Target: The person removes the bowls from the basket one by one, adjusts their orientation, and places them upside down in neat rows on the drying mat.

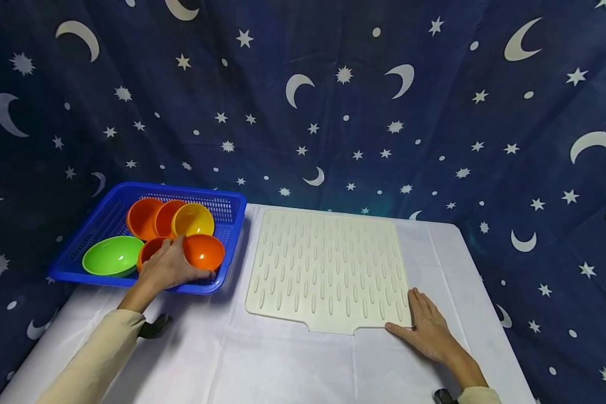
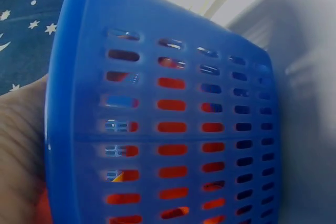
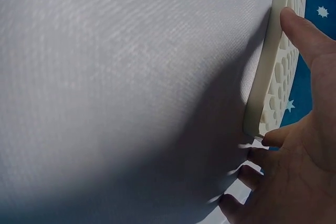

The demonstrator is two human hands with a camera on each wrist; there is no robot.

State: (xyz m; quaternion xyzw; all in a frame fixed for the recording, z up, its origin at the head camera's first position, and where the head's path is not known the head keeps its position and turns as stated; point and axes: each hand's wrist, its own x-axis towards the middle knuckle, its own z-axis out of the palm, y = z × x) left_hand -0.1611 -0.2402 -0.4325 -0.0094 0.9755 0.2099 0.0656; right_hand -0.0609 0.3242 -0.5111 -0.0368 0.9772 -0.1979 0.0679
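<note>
My left hand [image 1: 168,266] reaches over the near rim of a blue plastic basket [image 1: 234,224]. Its fingers lie at the left side of the front-right orange bowl [image 1: 205,252], and the thumb lies along that bowl's near side. In the left wrist view the basket wall [image 2: 173,77] hides most of this hand. At the near right corner of a cream drying board [image 1: 328,269] with raised oval ridges rests my right hand [image 1: 426,331], fingers spread. The thumb [image 3: 302,30] touches the board's edge, while the other fingers reach around the corner.
Also in the basket are a green bowl [image 1: 113,256], a yellow bowl [image 1: 194,220] and several more orange bowls [image 1: 143,219]. A white cloth [image 1: 283,365] covers the table. Behind it hangs a dark blue curtain [image 1: 262,101] with moons and stars.
</note>
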